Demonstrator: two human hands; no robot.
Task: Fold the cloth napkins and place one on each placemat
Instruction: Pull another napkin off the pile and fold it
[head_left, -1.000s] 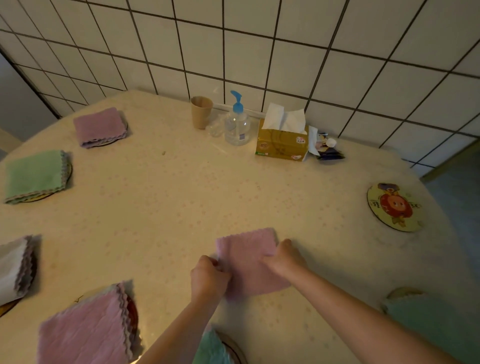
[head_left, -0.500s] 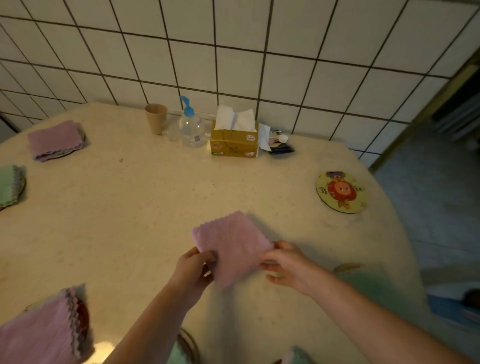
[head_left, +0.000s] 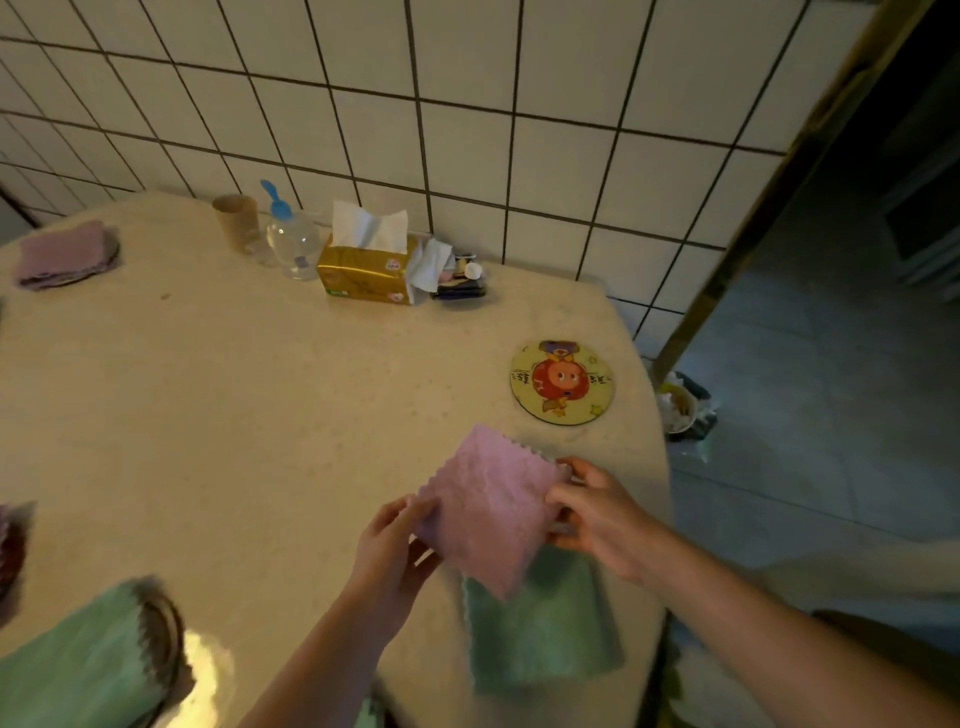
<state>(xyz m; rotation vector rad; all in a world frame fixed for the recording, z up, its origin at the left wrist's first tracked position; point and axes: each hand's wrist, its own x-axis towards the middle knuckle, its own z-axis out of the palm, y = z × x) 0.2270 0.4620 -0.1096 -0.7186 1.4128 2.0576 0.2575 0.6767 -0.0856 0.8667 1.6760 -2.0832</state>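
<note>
A folded pink napkin (head_left: 488, 509) is lifted just above the table, held at two opposite sides. My left hand (head_left: 392, 545) pinches its left edge and my right hand (head_left: 597, 512) grips its right edge. Beyond it, near the table's right edge, lies a bare round placemat (head_left: 562, 382) with a cartoon picture. A folded green napkin (head_left: 540, 634) lies under the pink one at the table's front right. Another green napkin (head_left: 78, 660) sits on a placemat at front left, and a purple one (head_left: 65, 253) on a placemat at far left.
By the tiled wall stand a brown cup (head_left: 236, 222), a pump bottle (head_left: 291, 239), a gold tissue box (head_left: 366, 267) and small dark items (head_left: 460, 283). The table's (head_left: 218, 415) right edge drops to a tiled floor with a small bin (head_left: 680, 408).
Both hands have lifted the pink napkin off the table and carried it to the right, closer to the cartoon placemat. The view has swung right, so the left placemats have slid out.
</note>
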